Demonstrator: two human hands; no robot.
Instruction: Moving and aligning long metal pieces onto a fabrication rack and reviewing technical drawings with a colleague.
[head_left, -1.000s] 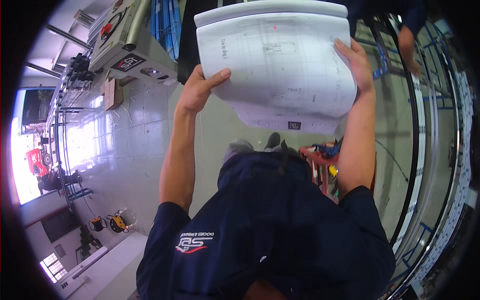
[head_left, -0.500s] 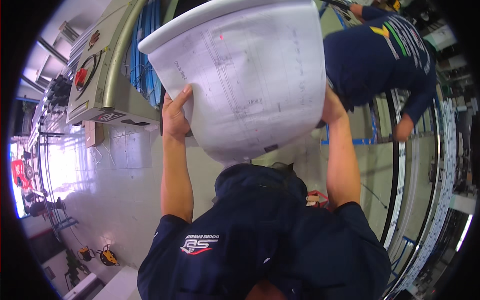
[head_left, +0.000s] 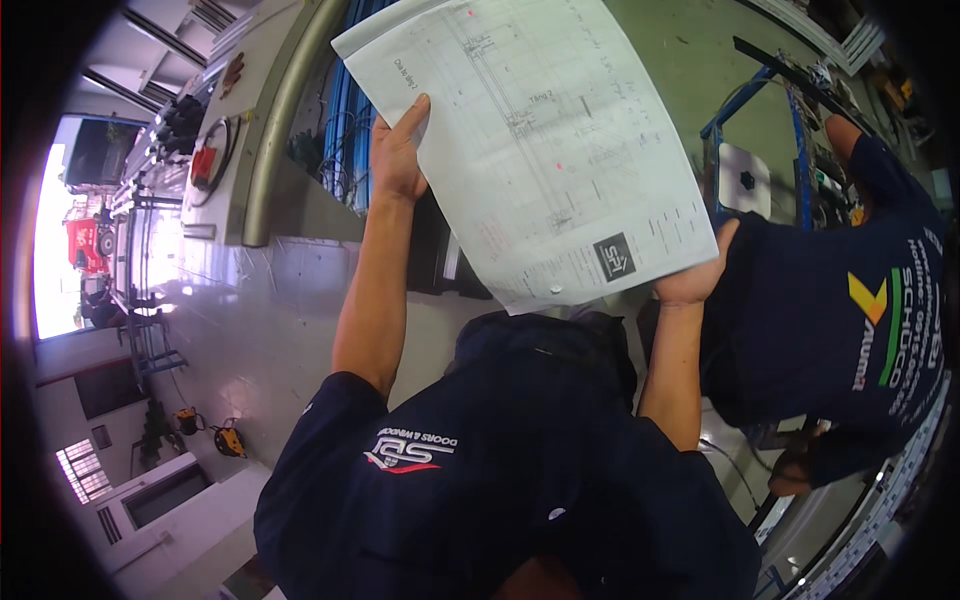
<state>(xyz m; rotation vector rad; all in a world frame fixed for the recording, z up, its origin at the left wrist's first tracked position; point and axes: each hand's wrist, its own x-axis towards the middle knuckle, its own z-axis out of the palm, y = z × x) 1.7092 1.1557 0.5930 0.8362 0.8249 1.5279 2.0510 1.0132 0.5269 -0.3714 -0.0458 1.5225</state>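
Note:
A large white sheet with a printed technical drawing (head_left: 540,140) is spread between both my hands in front of my chest. Fine lines, small red marks and a dark block near its lower right corner show on it. My left hand (head_left: 400,160) grips the left edge, thumb on top and fingers behind. At the lower right corner my right hand (head_left: 698,272) is closed on the paper, its fingers mostly hidden underneath. The sheet hangs slightly tilted, its far edge running up to the top of the view.
To my right stands a co-worker in a dark shirt (head_left: 830,310), close to my arm. A blue metal frame (head_left: 805,150) is beyond. On the left a long machine (head_left: 235,130) with a rounded rail stands beside blue profiles (head_left: 350,120). Yellow-black reels (head_left: 229,440) lie farther left.
The sheet has flattened and turned, uncovering its lower right corner. My right hand has slid to that corner. The view has swung, and the co-worker appears lower and farther right.

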